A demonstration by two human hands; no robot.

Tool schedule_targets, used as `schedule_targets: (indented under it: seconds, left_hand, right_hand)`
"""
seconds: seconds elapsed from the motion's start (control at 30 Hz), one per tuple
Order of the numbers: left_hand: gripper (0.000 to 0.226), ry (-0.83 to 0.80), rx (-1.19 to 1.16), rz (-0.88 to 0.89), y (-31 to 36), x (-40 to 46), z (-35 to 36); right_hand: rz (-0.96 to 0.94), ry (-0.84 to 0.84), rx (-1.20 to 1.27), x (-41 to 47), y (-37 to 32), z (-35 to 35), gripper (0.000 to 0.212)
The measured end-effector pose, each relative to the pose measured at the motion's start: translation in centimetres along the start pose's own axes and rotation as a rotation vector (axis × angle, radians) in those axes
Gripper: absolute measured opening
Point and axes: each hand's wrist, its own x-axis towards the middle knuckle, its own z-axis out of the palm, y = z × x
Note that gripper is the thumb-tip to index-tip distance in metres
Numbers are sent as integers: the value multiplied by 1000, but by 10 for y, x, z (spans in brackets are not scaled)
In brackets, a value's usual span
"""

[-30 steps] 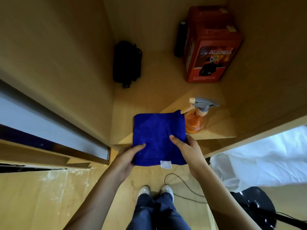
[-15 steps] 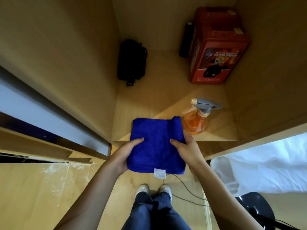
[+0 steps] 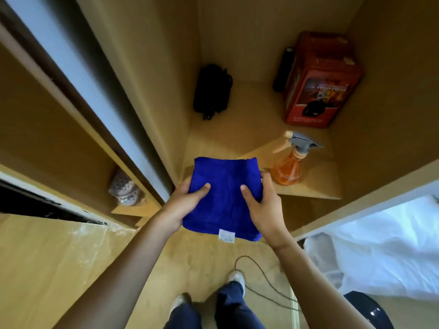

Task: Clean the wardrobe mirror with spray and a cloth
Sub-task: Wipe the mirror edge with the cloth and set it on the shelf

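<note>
1. The blue cloth (image 3: pixel 224 198) is held folded flat between both hands, in front of the wardrobe shelf (image 3: pixel 316 186); its far edge lies over the shelf's front edge, and whether it touches the shelf cannot be told.
2. The cloth's left side is gripped by the left hand (image 3: pixel 183 205), thumb on top, fingers hidden beneath.
3. The right side is gripped by the right hand (image 3: pixel 263 207), thumb pressed on top, fingers wrapped around the edge.
4. Compared with a second ago, the cloth is seen pulled back off the shelf towards the body; before, most of it was lying on the shelf surface with only fingertips laid on it.
5. Both grips are seen moved further in on the cloth than half a second ago, the thumbs now nearer its middle.
6. The white label (image 3: pixel 226 235) is seen hanging at the near edge, as before.
7. The orange spray bottle (image 3: pixel 288 170) is left standing upright on the shelf, just beside the right hand, in the same spot as earlier.
8. A red box (image 3: pixel 320 91) and a black pouch (image 3: pixel 211 90) are seen at the back of the shelf, unmoved.
9. The view is shifted: more of the sliding door (image 3: pixel 90 91) is shown on the left, and a spotted object (image 3: pixel 123 188) on a lower shelf is now in view.
10. A black cable (image 3: pixel 263 279) is seen on the floor near the shoes (image 3: pixel 235 277).
</note>
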Motion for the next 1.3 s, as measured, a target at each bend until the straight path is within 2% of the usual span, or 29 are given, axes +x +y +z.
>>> schedule_targets:
  seconds: [0.13, 0.27, 0.43, 0.6, 0.9, 1.1, 1.3]
  left_hand:
    - [28, 49, 153, 239, 12, -31, -17]
    - [26, 82, 321, 535, 20, -66, -39]
    - [21, 62, 255, 711, 46, -114, -85]
    - [29, 98, 169, 851, 89, -158, -126]
    - [21, 222, 77, 1092, 174, -204, -154]
    - [8, 323, 32, 1245, 238, -221, -160]
    - [12, 399, 27, 1359, 302, -237, -169]
  right_hand:
    - [-55, 71, 49, -27, -19, 12, 17]
    - [-169, 258, 85, -62, -52, 34, 25]
    - [-356, 377, 91, -93, -110, 62, 32]
    - [-540, 398, 126, -111, -179, 82, 50]
    - [-793, 397, 192, -109, -292, 76, 43]
    - [-902, 370, 281, -95, -364, 57, 41]
    - [-1012, 316, 308, -84, -429, 44, 37]
